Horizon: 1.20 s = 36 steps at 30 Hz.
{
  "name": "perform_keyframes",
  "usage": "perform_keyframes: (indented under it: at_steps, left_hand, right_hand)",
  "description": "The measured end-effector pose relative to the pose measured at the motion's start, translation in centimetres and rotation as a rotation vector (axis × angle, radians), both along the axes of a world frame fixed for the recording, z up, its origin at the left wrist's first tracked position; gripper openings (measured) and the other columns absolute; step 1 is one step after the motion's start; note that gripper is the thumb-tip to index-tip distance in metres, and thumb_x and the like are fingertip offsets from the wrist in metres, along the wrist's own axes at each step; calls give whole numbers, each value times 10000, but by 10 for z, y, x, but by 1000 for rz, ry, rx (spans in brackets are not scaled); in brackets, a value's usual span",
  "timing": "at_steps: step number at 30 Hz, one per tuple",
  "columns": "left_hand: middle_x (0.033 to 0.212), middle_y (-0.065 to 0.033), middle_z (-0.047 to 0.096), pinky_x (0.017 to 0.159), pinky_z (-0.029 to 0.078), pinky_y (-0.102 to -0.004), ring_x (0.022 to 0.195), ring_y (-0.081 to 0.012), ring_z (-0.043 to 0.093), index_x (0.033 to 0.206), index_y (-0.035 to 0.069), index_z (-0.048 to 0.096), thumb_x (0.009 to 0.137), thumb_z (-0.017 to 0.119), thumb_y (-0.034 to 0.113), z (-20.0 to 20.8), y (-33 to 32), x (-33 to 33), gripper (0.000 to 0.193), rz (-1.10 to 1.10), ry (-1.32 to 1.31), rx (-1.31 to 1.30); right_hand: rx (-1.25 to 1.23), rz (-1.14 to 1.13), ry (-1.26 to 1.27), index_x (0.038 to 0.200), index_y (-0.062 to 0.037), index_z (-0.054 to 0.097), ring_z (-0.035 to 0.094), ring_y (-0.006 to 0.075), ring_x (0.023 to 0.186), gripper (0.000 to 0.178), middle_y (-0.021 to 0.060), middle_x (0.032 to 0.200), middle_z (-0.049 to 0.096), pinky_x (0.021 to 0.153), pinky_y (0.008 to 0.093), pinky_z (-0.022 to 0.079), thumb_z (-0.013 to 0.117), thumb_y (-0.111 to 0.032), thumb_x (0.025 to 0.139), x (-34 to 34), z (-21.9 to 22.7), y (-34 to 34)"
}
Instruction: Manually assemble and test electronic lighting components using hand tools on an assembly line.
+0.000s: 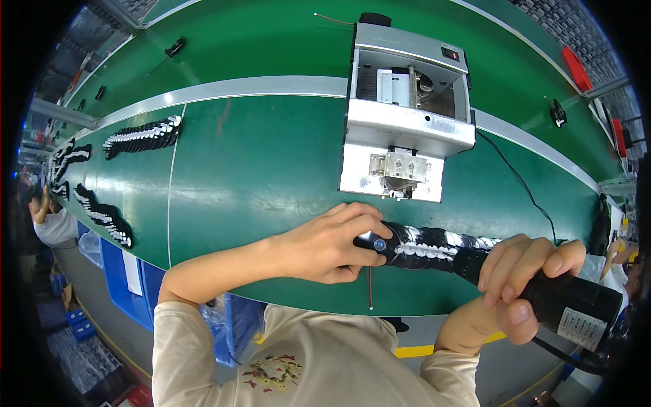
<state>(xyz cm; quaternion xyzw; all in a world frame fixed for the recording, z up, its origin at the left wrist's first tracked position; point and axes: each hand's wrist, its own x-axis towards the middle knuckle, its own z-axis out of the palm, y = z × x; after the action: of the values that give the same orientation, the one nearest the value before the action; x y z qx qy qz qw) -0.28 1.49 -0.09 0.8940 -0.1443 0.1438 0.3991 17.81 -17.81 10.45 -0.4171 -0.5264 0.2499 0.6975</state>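
Note:
My left hand (336,244) is closed around a small black part (366,239) with a round bluish shiny spot at its end. Below that hand a thin red-brown wire (371,288) hangs toward the table's near edge. My right hand (525,278) wraps around a thick black cylindrical power tool (566,305) with a white label and a cord at its rear. Its narrower nose points left, toward my left hand. A row of nested black-and-white parts (427,244) lies between the hands, partly behind the tool; whether the nose touches it I cannot tell.
Just beyond my hands stands a silver bench machine (407,115) with a black cable (522,180) running right. More rows of black-and-white parts (142,138) lie at left on the green table (258,156). Blue bins (129,285) stand below its near edge. Other people work at both sides.

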Motion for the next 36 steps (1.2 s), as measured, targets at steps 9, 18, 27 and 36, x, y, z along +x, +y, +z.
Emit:
perform_keyframes:
  at_steps: [9, 18, 27, 36]
  left_hand:
    - [1119, -102, 549, 871, 463, -427, 1117, -323, 552, 862, 107, 700, 764, 741, 127, -10, -9, -1, 108, 58, -32, -9]
    - [1163, -107, 524, 893, 430, -432, 1124, -330, 519, 920, 113, 661, 707, 709, 94, -17, -4, -13, 219, 54, -43, -40]
    - [1132, -93, 538, 852, 435, -418, 1119, -320, 532, 924, 129, 686, 721, 727, 109, -25, -4, -17, 208, 90, -86, -26]
    - [1122, -87, 557, 862, 435, -414, 1135, -311, 532, 911, 137, 701, 732, 713, 130, -25, -4, -19, 180, 102, -81, 13]
  right_hand:
    - [206, -52, 69, 1258, -92, 394, 488, 135, 509, 467, 22, 713, 477, 536, 306, 435, 616, -108, 847, -16, 10, 61]
    - [15, -291, 11, 1221, -36, 439, 424, 128, 451, 457, 49, 687, 462, 480, 311, 419, 515, -43, 770, -24, 18, 109]
    - [-15, -198, 62, 1145, -50, 420, 403, 121, 425, 399, 42, 645, 437, 458, 299, 402, 539, -50, 764, -33, 10, 115]
    - [-31, -52, 118, 1110, -101, 385, 519, 186, 500, 438, 79, 678, 520, 511, 367, 480, 622, 48, 773, -48, -7, 56]
